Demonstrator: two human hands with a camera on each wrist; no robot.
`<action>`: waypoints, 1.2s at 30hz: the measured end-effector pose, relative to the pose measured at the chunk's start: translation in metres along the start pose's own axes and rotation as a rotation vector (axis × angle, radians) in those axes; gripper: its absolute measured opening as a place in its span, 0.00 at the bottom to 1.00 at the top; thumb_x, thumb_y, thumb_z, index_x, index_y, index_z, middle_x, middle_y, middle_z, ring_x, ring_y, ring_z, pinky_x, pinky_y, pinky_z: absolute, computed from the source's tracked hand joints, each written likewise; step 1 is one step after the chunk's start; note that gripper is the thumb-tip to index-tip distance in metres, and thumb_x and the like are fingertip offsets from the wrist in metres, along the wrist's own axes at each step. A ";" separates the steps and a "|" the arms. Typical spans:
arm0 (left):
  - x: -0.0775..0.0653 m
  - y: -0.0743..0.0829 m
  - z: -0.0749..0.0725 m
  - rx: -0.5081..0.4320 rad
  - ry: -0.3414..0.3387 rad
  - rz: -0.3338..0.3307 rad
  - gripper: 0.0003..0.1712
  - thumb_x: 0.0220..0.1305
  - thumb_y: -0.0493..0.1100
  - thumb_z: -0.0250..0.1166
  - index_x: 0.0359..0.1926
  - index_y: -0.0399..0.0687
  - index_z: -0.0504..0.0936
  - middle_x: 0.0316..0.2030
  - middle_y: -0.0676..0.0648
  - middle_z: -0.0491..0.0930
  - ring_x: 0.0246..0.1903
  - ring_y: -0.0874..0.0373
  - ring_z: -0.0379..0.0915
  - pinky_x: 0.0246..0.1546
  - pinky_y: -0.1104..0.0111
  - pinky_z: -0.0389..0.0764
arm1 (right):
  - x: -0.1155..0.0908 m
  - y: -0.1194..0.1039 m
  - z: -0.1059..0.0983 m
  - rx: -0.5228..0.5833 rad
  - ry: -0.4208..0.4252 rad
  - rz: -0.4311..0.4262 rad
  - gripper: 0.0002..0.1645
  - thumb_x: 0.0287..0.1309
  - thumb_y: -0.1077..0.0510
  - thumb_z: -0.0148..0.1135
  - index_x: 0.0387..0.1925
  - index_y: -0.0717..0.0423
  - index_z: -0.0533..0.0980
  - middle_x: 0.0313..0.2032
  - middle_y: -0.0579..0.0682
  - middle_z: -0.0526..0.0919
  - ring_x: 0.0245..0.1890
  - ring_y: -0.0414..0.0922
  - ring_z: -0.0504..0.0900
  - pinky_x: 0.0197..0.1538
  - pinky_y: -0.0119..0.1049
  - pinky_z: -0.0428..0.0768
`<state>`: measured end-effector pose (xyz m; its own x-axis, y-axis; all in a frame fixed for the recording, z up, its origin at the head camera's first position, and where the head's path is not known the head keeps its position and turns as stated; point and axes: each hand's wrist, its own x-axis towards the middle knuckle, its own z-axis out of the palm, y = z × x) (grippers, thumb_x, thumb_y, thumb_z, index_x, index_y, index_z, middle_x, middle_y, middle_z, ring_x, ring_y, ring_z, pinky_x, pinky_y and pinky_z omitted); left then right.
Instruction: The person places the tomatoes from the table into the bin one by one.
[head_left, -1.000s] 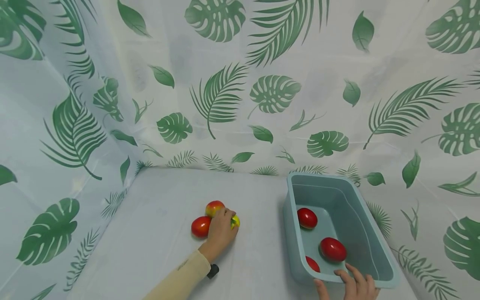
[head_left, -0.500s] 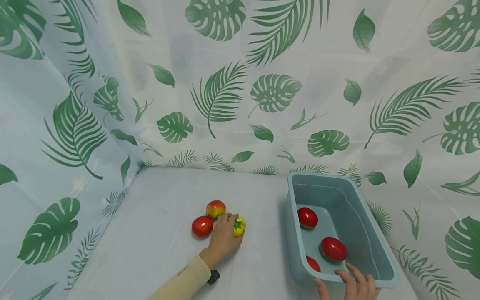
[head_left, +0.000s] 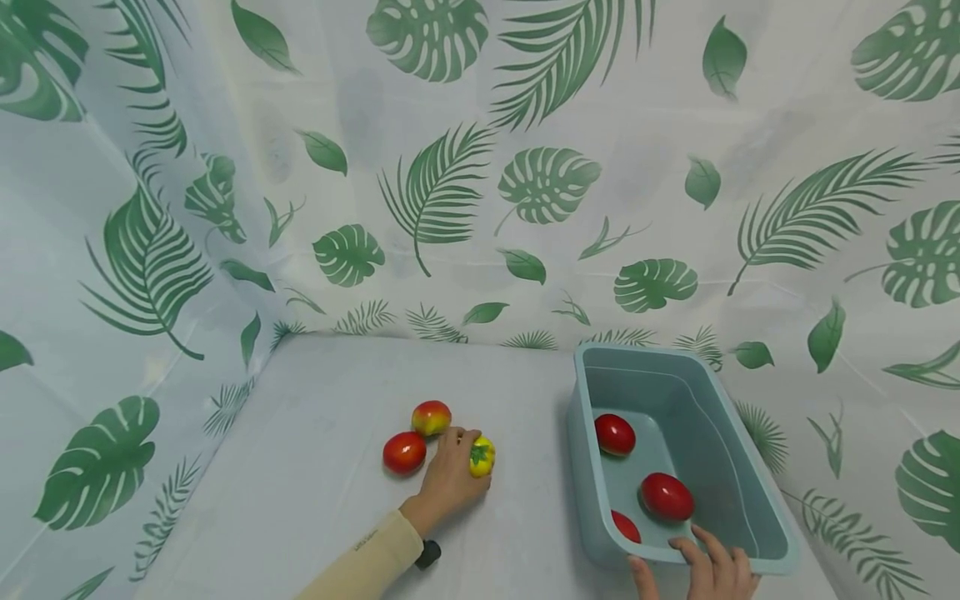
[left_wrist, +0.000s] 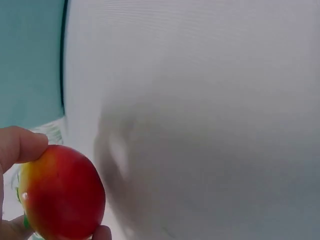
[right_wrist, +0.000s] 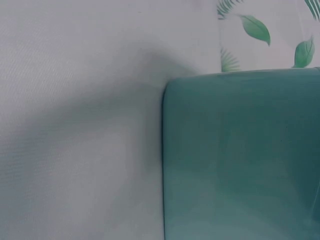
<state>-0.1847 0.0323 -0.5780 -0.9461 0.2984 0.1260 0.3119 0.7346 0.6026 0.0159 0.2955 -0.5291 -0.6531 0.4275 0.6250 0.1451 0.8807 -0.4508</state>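
In the head view my left hand (head_left: 452, 479) grips a round yellow fruit (head_left: 483, 457) with a green leafy top. The left wrist view shows the red underside of that same fruit (left_wrist: 67, 195) between thumb and fingers. Just left of the hand lie a red-orange fruit (head_left: 404, 453) and a red-and-yellow fruit (head_left: 431, 417), close together on the white surface. My right hand (head_left: 716, 571) holds the near rim of a blue-green plastic bin (head_left: 587, 467), fingers over the edge and thumb outside. In the right wrist view only the bin's outer wall (right_wrist: 240, 160) shows, not the hand.
Inside the bin are a red oval fruit (head_left: 615, 435) toward the back, a larger one (head_left: 667, 497) in the middle, and a third (head_left: 625, 527) partly hidden by the near left wall. A leaf-printed sheet (head_left: 450, 183) rises behind and at both sides.
My left hand has moved slightly right and toward me with the yellow fruit, apart from the other two fruits. My right hand stays on the bin's rim.
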 end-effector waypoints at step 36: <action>0.030 0.119 -0.061 -0.417 -0.051 0.173 0.40 0.51 0.49 0.73 0.62 0.53 0.64 0.54 0.54 0.65 0.50 0.61 0.63 0.45 0.70 0.76 | -0.001 0.004 0.001 0.037 0.028 -0.040 0.40 0.29 0.45 0.79 0.42 0.65 0.75 0.53 0.68 0.74 0.50 0.64 0.63 0.57 0.62 0.58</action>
<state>-0.1817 0.0912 -0.4544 -0.8746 0.4320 0.2202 0.3932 0.3663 0.8433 0.0164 0.2981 -0.5318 -0.6369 0.3976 0.6604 0.0912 0.8896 -0.4476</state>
